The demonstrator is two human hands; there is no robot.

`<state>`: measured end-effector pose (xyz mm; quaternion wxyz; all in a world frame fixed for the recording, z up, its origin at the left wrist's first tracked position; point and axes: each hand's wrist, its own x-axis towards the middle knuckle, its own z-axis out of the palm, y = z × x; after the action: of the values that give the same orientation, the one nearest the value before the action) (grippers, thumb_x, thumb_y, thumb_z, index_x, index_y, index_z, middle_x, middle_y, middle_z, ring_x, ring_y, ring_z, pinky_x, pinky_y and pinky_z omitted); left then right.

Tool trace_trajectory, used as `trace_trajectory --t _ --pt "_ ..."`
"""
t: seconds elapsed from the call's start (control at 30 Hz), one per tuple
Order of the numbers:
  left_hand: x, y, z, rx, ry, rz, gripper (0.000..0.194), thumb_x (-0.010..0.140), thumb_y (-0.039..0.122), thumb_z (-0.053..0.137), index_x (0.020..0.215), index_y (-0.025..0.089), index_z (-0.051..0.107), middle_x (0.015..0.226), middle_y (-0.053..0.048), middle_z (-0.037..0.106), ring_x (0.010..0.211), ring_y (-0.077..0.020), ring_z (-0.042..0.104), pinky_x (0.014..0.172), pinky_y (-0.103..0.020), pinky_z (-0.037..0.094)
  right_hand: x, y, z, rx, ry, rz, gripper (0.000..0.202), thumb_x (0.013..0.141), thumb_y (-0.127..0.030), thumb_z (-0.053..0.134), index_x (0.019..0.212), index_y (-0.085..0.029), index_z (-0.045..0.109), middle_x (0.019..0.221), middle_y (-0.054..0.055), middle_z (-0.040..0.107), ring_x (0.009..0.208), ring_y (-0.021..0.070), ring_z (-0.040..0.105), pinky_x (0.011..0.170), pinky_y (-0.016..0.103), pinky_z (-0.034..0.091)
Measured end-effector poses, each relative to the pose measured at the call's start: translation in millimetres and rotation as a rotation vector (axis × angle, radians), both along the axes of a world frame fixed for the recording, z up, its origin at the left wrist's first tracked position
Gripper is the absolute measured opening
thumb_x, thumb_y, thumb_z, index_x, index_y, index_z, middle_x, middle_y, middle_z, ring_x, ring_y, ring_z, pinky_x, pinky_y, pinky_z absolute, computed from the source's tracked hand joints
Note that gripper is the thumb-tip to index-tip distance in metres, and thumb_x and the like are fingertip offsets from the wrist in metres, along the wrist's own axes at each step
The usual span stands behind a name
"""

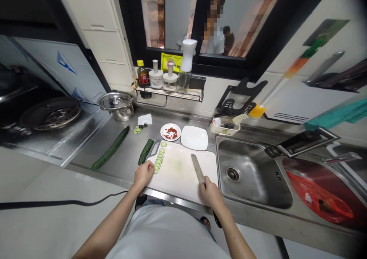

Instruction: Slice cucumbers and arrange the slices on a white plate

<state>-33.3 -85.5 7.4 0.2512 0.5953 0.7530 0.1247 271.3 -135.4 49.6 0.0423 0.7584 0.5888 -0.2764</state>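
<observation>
My right hand [211, 192] is wrapped round the handle of a kitchen knife [197, 169], its broad blade pointing away over the right part of the white cutting board [183, 178]. Along the board's left side runs an overlapping row of cucumber slices [159, 159]. My left hand [144, 173] is at the near end of that row, fingers curled and pinched together by the closest slices; whatever lies between the fingertips is hidden. Just beyond this hand, a cut length of cucumber [145, 152] lies beside the board's handle. A long whole cucumber [111, 148] rests farther left on the steel counter.
Behind the board stand a plate of chopped red pieces [171, 132] and a white square dish [194, 137]. Cucumber scraps [138, 129] lie by a white cloth or tissue [145, 119]. A lidded pot [117, 106] stands back left. The sink [252, 175] borders the board's right.
</observation>
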Motion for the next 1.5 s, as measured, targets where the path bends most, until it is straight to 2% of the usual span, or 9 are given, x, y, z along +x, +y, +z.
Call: trace_trajectory --t 0.23,0.4,0.57,0.73,0.9,1.1,1.3,1.5 --pt "1 1 3.3 -0.004 0.059 -0.035 0.012 0.082 0.027 0.054 0.083 0.023 0.065 0.084 0.0 0.07 0.083 -0.0169 0.062 0.07 -0.026 0.035 -2 2 3.2 -0.007 -0.007 0.008 0.032 0.094 -0.022 0.031 0.117 -0.014 0.052 0.099 0.014 0.068 0.09 0.0193 0.063 0.068 0.025 0.035" --pt "4 9 6.0 0.054 0.017 -0.018 0.014 0.082 0.031 0.054 0.087 0.025 0.066 0.086 0.001 0.07 0.087 -0.0171 0.061 0.073 -0.026 0.037 -4 3 6.2 -0.039 -0.032 0.013 0.034 0.094 -0.023 0.03 0.121 -0.014 0.05 0.101 0.014 0.068 0.09 0.0193 0.063 0.066 0.025 0.034" --pt "17 44 12.3 0.123 0.05 -0.005 0.021 0.084 0.034 0.052 0.098 0.027 0.067 0.102 -0.001 0.069 0.096 -0.0181 0.06 0.083 -0.028 0.038 -6 5 6.5 -0.037 -0.028 0.009 0.035 0.094 -0.021 0.029 0.119 -0.014 0.051 0.1 0.013 0.069 0.09 0.0189 0.063 0.066 0.025 0.034" --pt "33 90 21.8 0.092 0.197 -0.098 0.035 0.084 0.035 0.051 0.116 0.027 0.062 0.114 -0.007 0.064 0.107 -0.0256 0.055 0.087 -0.035 0.038 -8 6 7.1 -0.051 -0.036 0.004 0.036 0.093 -0.021 0.029 0.122 -0.014 0.05 0.101 0.013 0.068 0.089 0.019 0.063 0.065 0.026 0.034" --pt "43 116 24.0 0.08 0.331 -0.194 0.032 0.088 0.032 0.044 0.111 0.023 0.065 0.111 -0.012 0.061 0.108 -0.029 0.052 0.089 -0.041 0.036 -9 5 7.9 -0.044 -0.04 -0.001 0.035 0.093 -0.022 0.03 0.119 -0.015 0.051 0.099 0.012 0.068 0.088 0.0192 0.062 0.062 0.026 0.032" --pt "40 126 17.2 0.066 0.369 -0.251 0.026 0.086 0.029 0.047 0.102 0.021 0.067 0.111 -0.012 0.061 0.109 -0.0288 0.052 0.089 -0.04 0.036 -11 4 8.2 -0.058 -0.032 -0.021 0.034 0.093 -0.022 0.03 0.121 -0.016 0.05 0.101 0.012 0.067 0.088 0.0195 0.062 0.065 0.026 0.034" --pt "37 130 18.1 0.059 0.267 -0.183 0.021 0.085 0.026 0.048 0.098 0.024 0.064 0.102 -0.007 0.068 0.101 -0.0239 0.059 0.085 -0.034 0.039 -9 2 2.4 -0.016 -0.029 -0.007 0.032 0.094 -0.022 0.03 0.117 -0.016 0.051 0.098 0.012 0.068 0.087 0.0189 0.062 0.066 0.026 0.035" --pt "36 125 27.4 0.093 0.09 -0.106 0.019 0.084 0.026 0.05 0.096 0.025 0.066 0.098 -0.002 0.072 0.094 -0.019 0.063 0.081 -0.029 0.041 -9 3 5.9 -0.018 -0.028 0.002 0.031 0.094 -0.022 0.029 0.114 -0.016 0.052 0.097 0.012 0.068 0.086 0.019 0.062 0.064 0.026 0.034"
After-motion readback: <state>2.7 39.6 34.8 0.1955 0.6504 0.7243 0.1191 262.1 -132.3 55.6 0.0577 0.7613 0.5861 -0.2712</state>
